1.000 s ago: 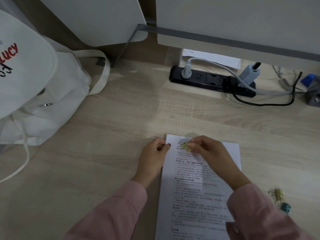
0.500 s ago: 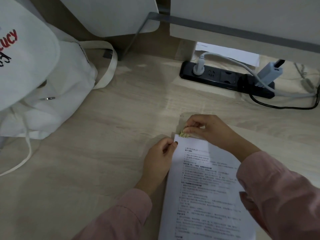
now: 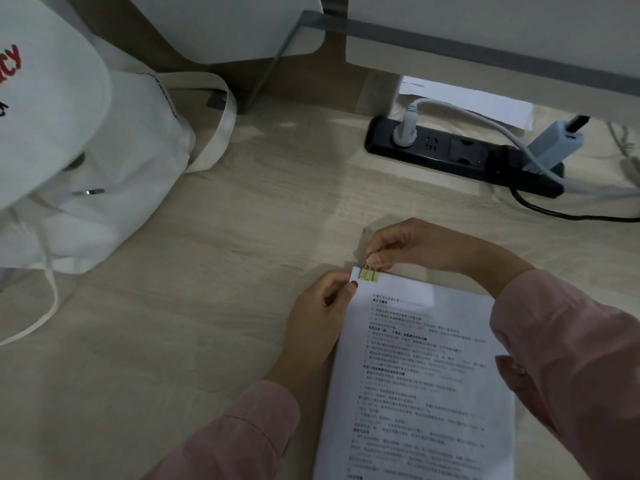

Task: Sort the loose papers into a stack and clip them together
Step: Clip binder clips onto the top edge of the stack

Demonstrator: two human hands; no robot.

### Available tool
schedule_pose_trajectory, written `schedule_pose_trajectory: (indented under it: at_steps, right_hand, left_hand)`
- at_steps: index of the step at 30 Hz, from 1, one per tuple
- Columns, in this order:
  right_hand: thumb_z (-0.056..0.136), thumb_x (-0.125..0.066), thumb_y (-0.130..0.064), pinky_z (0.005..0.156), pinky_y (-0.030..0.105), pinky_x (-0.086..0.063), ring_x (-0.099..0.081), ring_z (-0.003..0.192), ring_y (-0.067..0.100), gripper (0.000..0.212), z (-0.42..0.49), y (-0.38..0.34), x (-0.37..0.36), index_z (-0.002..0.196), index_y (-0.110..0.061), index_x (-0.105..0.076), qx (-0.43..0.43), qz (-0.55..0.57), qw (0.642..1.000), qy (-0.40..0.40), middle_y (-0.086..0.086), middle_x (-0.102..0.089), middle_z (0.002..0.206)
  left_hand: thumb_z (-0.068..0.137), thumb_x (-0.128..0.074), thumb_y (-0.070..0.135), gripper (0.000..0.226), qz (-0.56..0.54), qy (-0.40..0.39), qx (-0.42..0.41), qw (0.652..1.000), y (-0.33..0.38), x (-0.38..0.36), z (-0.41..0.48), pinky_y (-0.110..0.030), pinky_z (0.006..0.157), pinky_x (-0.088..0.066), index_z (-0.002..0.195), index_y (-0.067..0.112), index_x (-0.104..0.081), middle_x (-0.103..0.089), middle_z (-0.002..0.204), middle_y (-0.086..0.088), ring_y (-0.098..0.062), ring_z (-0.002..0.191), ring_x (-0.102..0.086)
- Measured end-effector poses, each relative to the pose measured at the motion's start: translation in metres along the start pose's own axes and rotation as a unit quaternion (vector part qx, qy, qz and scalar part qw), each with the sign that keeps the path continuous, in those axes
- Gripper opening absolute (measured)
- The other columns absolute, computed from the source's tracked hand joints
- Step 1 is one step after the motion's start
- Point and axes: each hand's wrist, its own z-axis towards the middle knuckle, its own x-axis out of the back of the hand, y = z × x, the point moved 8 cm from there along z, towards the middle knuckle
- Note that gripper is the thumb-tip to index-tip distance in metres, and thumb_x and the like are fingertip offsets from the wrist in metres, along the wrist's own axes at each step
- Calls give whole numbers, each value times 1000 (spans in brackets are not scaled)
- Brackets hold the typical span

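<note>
Change first: a sec ago the binder clip [image 3: 369, 276] hung over the page in the R hand [image 3: 415, 247]. Half a sec ago it was at the top edge. Now its yellow-green body sits on the top-L corner of the paper stack [image 3: 415, 375], biting it as far as can be seen. So the clip step looks all but done. What's left, prob., is letting go of the wire handles & maybe folding them flat.

L to R:
- L hand [image 3: 322, 317] is at the stack's L edge. Its grip pinches the corner just below the clip, thumb tip on the top sheet, same spot as a sec ago.
- The stack lies flat on the tabletop [image 3: 207, 323], printed side up, edges look squared, lower end out of frame.
- R hand is beyond the top edge. Its grip is pressed together on the clip's wire handles, thumb & forefinger. Can't tell if the handles are still squeezed.

Containers:
- White tote bag [image 3: 131, 174] is far L, slumped on the tabletop. Its mouth isn't visible, so contents can't be told.
- Power strip [image 3: 446, 150], back R, has a grey plug & an adapter block in its sockets.
</note>
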Motion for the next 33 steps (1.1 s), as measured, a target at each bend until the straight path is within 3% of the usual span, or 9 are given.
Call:
schedule_pose_trajectory:
  at_steps: [9, 12, 14, 18, 21, 24, 27, 29, 33]
  right_hand:
    - [88, -58, -17, 68, 5, -46, -61, 73, -3, 20, 2, 3, -6, 102, -5, -66, -34, -14, 999, -15, -5, -65, 89]
    - [89, -58, -17, 71, 7, -49, -61, 84, 7, 23, -6, 1, 3, 109, -9, -65, -25, 16, 998, 50, 1, -64, 100]
    - [88, -58, -23, 77, 13, -50, -62, 90, 14, 15, -25, 9, 20, 101, -20, -66, -30, 47, 988, 145, 0, -66, 100]
    - [91, -53, -21, 86, 26, -46, -62, 85, 8, 12, -99, 49, 45, 93, -21, -66, -60, 54, 940, 331, -8, -67, 89]
    - [91, -53, -14, 75, 11, -44, -61, 87, 12, 13, -175, 86, 44, 90, -19, -65, -96, 52, 886, 450, -8, -66, 91]
    - [91, -52, -11, 66, 3, -41, -60, 88, 23, 14, -250, 130, 31, 91, -18, -65, -174, 24, 820, 544, 5, -65, 98]
    - [88, -59, -19, 75, 29, -45, -56, 83, 28, 17, -301, 161, 9, 102, -11, -66, -276, -33, 767, 578, 17, -59, 109]
    - [82, -66, -31, 83, 39, -48, -56, 89, 28, 35, -313, 174, -9, 112, -15, -62, -320, -50, 761, 562, 18, -52, 116]
    - [78, -67, -38, 77, 38, -50, -59, 90, 29, 46, -306, 184, -38, 119, -23, -54, -306, -6, 770, 560, 11, -45, 117]
  left_hand:
    - [90, -54, 30, 14, 23, 5, 9, 1000, -2, 1, 2, -42, 86, -52, 95, 24, -66, -72, 94, 10, -9, 89, -66]
    - [90, -55, 26, 13, 47, 19, 1, 999, 4, 2, 2, -40, 86, -51, 100, 23, -63, -70, 97, 8, -12, 91, -65]
    - [91, -54, 23, 24, 105, 43, -20, 993, 9, 4, -2, -34, 87, -50, 114, 23, -56, -64, 107, 7, -14, 99, -62]
    - [92, -42, 25, 45, 313, 70, -225, 920, 40, -5, -22, -25, 102, -36, 135, 14, -42, -44, 140, -3, -14, 128, -36]
    - [92, -38, 26, 49, 425, -5, -329, 843, 40, -38, -35, -34, 109, -26, 137, 8, -42, -42, 145, -10, -19, 136, -28]
    - [98, -23, 33, 52, 492, -66, -348, 795, 28, -64, -43, -38, 109, -22, 138, 7, -41, -40, 147, -12, -21, 138, -25]
    - [97, -19, 40, 57, 527, -92, -328, 779, 15, -74, -41, -34, 110, -16, 138, 6, -41, -39, 147, -13, -20, 137, -23]
    - [97, -17, 42, 59, 535, -99, -320, 776, 10, -76, -39, -31, 112, -9, 139, 6, -39, -38, 148, -14, -20, 138, -21]
    - [97, -11, 45, 63, 528, -102, -317, 781, 12, -77, -41, -26, 113, -3, 140, 5, -36, -35, 149, -14, -19, 138, -19]
